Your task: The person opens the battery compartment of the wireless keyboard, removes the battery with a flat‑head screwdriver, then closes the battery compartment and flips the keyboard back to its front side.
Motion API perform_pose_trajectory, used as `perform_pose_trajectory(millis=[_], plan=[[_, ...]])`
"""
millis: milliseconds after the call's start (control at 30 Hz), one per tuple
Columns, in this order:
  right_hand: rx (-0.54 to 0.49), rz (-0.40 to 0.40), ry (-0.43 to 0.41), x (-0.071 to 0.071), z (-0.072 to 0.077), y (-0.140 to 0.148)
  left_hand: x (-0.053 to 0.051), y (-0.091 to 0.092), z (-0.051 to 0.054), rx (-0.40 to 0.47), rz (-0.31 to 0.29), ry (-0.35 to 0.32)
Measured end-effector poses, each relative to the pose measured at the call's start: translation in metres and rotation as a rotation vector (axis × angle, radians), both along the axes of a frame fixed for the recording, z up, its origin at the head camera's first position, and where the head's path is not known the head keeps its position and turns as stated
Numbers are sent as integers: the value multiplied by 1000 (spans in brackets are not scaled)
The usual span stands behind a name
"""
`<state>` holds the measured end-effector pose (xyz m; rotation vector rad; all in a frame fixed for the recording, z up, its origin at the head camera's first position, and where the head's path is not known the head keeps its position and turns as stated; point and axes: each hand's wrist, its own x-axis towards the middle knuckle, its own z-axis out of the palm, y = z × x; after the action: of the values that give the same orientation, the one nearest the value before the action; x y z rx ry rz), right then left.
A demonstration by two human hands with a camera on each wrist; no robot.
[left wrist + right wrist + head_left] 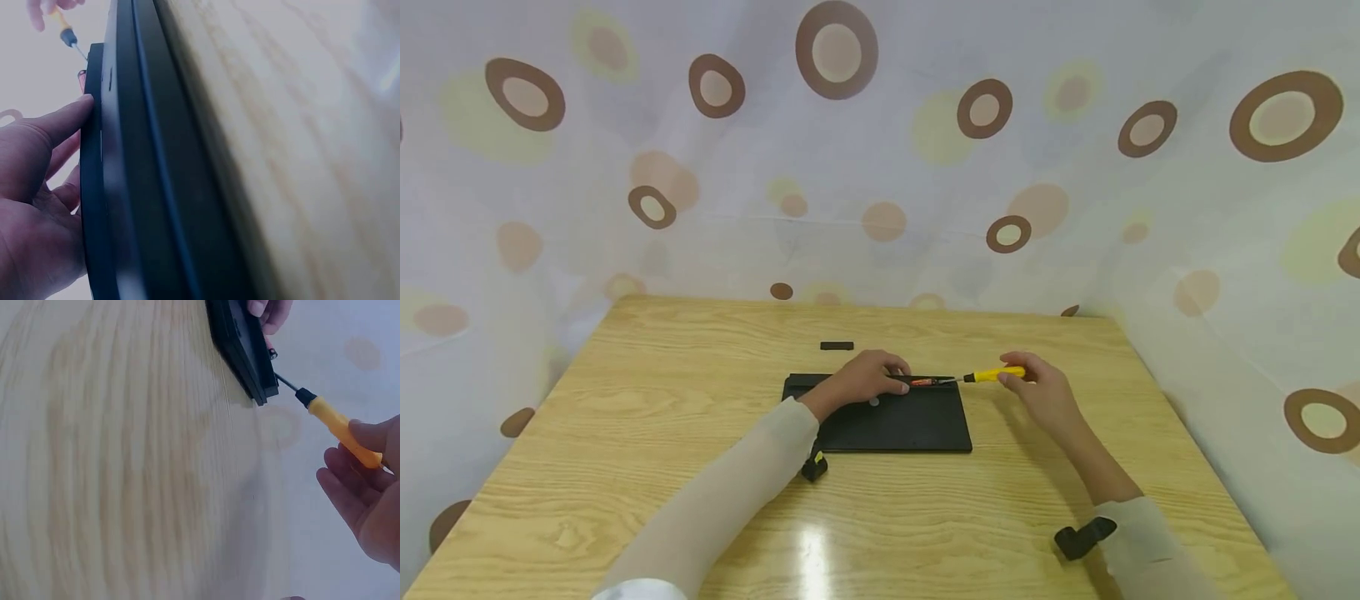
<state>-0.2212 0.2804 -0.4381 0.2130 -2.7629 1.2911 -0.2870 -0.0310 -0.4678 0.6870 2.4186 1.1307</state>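
A flat black device (895,425) lies on the wooden table, with a raised bar (94,187) along its far edge. My left hand (867,379) grips that bar, its thumb (69,122) on the near face and fingers behind. Beside those fingertips, an orange-red battery (922,382) shows in a slot near the device's right end. My right hand (1043,396) pinches the yellow handle of a screwdriver (334,425) between thumb and fingers. The screwdriver's thin shaft points left to the battery's end; whether its tip touches the battery, I cannot tell.
Behind the device lies a small black strip-shaped cover (837,345). The wooden table (625,433) meets a patterned cloth (880,167) at the back and sides. Black wrist cameras (1078,539) sit on both forearms.
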Motion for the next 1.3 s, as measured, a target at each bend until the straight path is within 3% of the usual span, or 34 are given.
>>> perform_pose_trajectory(millis=[167, 367, 533, 667, 900, 1300], plan=[[152, 59, -1, 0, 5, 5, 1, -1, 1, -2, -2, -5], [333, 134, 54, 4, 5, 10, 2, 1, 1, -11, -8, 15], [407, 220, 96, 6, 0, 12, 0, 0, 1, -28, -7, 29], [456, 241, 76, 10, -3, 10, 0, 0, 1, -40, -9, 51], [356, 238, 54, 14, -9, 9, 0, 0, 1, -42, -4, 46], [205, 16, -103, 18, -5, 47, -1, 0, 4, -44, -1, 37]])
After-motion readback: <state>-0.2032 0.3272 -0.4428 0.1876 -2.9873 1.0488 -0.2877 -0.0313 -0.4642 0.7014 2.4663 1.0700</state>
